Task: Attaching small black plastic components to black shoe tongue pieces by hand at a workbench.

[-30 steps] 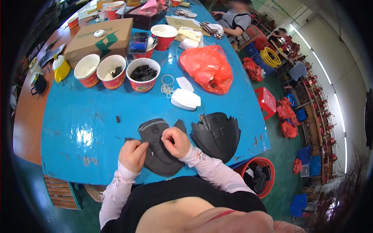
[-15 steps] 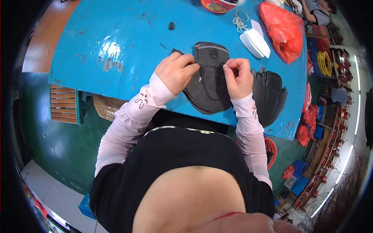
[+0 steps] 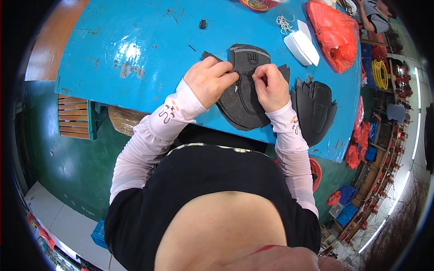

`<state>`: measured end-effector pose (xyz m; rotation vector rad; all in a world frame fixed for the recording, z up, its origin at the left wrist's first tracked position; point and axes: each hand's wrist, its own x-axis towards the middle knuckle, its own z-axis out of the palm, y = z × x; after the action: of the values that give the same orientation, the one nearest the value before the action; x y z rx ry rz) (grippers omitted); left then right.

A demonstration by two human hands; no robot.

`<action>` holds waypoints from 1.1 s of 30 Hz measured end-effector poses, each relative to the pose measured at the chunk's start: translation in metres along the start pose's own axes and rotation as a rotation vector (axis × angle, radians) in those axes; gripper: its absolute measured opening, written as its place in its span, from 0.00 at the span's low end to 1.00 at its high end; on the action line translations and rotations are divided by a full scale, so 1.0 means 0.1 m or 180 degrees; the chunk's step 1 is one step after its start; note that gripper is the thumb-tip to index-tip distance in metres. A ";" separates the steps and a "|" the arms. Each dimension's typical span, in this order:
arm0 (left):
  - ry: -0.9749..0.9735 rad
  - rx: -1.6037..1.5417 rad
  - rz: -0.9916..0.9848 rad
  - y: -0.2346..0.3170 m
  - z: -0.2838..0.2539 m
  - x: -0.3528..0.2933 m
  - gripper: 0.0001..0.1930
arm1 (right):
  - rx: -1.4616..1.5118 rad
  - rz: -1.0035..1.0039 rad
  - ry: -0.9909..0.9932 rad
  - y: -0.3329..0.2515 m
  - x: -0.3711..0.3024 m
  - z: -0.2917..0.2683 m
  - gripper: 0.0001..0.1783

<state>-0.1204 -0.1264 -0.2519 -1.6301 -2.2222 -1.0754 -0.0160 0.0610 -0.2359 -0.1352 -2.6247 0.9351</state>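
A flat black shoe-upper piece point(image 3: 244, 97) lies on the blue table point(image 3: 135, 58) near its front edge. My left hand point(image 3: 210, 81) rests on the piece's left side, fingers curled and pinching its middle seam. From the right, my right hand point(image 3: 270, 86) pinches the same seam, fingertips almost touching the left hand's. A stack of similar black pieces point(image 3: 314, 108) lies just right of my right wrist.
A white folded item point(image 3: 302, 45) and a red plastic bag point(image 3: 334, 34) sit at the far right of the table, with a bowl rim point(image 3: 260, 4) at the top. A small dark scrap point(image 3: 202, 23) lies further back. Another person point(image 3: 373, 13) sits at top right.
The view has tipped further down toward my body since a second ago. My hands stay on the black piece and have drawn closer together at its middle.
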 end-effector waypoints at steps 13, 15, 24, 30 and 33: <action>-0.0358 0.0995 0.0005 0.20 0.00 0.10 0.19 | -0.0677 -0.0359 0.0750 -0.07 -0.04 -0.07 0.11; -0.0350 0.0977 0.0072 0.21 0.01 0.10 0.19 | -0.0818 -0.0440 0.0683 -0.05 -0.12 -0.10 0.12; -0.0502 0.0937 0.0133 0.18 -0.04 0.13 0.19 | -0.1620 -0.0675 0.0412 -0.06 -0.15 -0.03 0.13; 0.0299 0.0196 -0.0109 0.14 -0.04 0.06 0.21 | -0.1140 -0.0532 0.0910 -0.06 -0.22 -0.09 0.18; 0.0540 -0.1557 -0.0940 0.34 -0.10 -0.06 0.19 | 0.0449 0.0238 0.1008 -0.29 -0.46 -0.11 0.15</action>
<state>-0.0905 -0.1327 -0.2331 -1.3095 -2.2492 -1.8813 0.0316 0.0354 -0.2232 -0.3201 -2.2706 1.0275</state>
